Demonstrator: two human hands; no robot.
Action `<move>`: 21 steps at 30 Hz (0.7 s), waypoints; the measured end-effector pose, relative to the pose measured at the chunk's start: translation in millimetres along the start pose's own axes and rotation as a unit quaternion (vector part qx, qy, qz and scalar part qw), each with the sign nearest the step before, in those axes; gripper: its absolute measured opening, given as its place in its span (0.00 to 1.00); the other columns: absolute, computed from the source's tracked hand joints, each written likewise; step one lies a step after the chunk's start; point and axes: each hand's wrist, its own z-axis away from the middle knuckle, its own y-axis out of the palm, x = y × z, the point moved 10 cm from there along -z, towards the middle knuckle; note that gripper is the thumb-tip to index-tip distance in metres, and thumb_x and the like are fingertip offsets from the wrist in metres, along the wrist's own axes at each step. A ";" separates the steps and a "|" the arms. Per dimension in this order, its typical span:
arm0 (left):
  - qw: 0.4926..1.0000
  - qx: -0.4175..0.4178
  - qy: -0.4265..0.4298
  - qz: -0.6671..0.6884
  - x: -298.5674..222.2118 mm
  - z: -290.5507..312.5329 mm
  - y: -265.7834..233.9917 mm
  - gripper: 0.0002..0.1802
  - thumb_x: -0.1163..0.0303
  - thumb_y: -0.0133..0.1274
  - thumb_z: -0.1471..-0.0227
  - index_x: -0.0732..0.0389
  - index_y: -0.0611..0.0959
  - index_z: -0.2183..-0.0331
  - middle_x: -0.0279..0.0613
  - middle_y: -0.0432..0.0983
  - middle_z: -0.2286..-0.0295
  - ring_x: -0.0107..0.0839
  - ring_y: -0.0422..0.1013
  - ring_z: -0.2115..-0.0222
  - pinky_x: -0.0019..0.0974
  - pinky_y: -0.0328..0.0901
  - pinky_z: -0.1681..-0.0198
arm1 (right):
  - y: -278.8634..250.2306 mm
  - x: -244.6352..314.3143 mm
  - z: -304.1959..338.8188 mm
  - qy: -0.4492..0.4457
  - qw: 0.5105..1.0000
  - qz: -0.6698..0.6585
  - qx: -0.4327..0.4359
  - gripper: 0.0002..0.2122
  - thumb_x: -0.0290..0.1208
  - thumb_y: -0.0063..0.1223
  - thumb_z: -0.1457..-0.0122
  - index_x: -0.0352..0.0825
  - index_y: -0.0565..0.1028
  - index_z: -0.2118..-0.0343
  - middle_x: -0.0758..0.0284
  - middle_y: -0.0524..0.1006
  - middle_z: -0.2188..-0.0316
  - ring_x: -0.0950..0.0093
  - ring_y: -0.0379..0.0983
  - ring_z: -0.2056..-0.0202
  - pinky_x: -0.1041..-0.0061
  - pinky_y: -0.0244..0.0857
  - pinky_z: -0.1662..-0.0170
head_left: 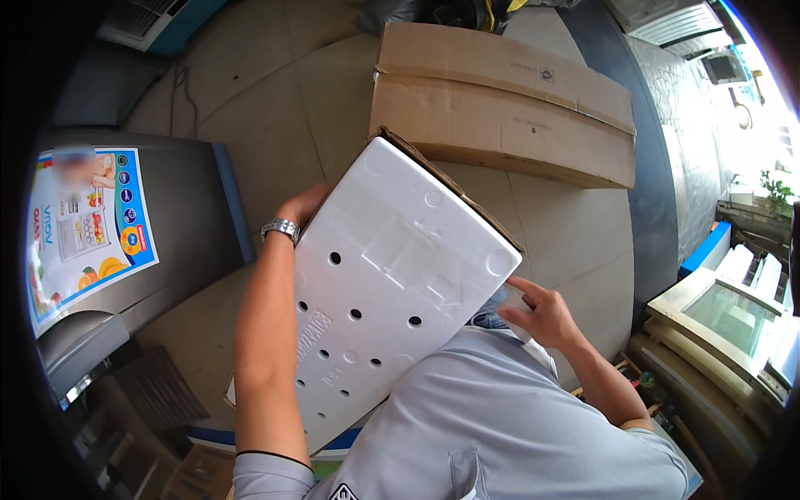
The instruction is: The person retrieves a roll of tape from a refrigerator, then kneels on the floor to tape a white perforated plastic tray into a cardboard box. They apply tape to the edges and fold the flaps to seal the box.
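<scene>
A long white foam block (392,242), dotted with round holes, stands tilted against my body. Brown cardboard (454,179) shows along its far edge, so it looks like the foam end of a carton. My left hand (305,205), with a metal-band watch (281,228) on the wrist, grips its left side; the fingertips are hidden behind it. By the right corner is my right hand (540,313), index finger stretched to the foam's edge and thumb apart from it. Whether that finger presses on the edge is hard to tell.
A long closed cardboard box (500,108) lies on the tiled floor ahead. At left stands a grey fridge (187,208) with a colourful poster (92,225). Framed glass panels (725,308) lean at right. Black bags (417,10) sit at the far edge.
</scene>
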 end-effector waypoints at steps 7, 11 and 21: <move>1.000 -0.007 -0.015 -0.026 1.7 6.8 -4.3 0.30 0.49 0.48 0.34 0.67 0.82 0.46 0.47 0.82 0.53 0.31 0.78 0.58 0.39 0.72 0.55 | 11.5 -6.9 -13.7 -0.049 0.997 -0.059 0.018 0.31 0.38 0.68 0.42 0.39 0.72 0.35 0.72 0.56 0.83 0.80 0.53 0.79 0.75 0.56 0.73; 1.000 -0.004 -0.029 0.004 7.4 4.6 -5.0 0.29 0.53 0.50 0.35 0.68 0.80 0.45 0.48 0.81 0.50 0.32 0.78 0.55 0.39 0.73 0.53 | 13.4 -8.5 -18.8 -0.046 0.996 -0.067 0.029 0.31 0.38 0.68 0.41 0.40 0.72 0.35 0.73 0.54 0.83 0.82 0.52 0.79 0.75 0.54 0.74; 0.993 0.035 0.029 -0.107 13.9 -14.6 -13.8 0.33 0.47 0.48 0.35 0.66 0.80 0.44 0.50 0.80 0.49 0.32 0.77 0.53 0.38 0.72 0.51 | 16.5 -14.3 -23.7 -0.084 0.992 -0.089 0.029 0.30 0.38 0.68 0.41 0.38 0.73 0.36 0.73 0.57 0.83 0.82 0.53 0.79 0.75 0.56 0.74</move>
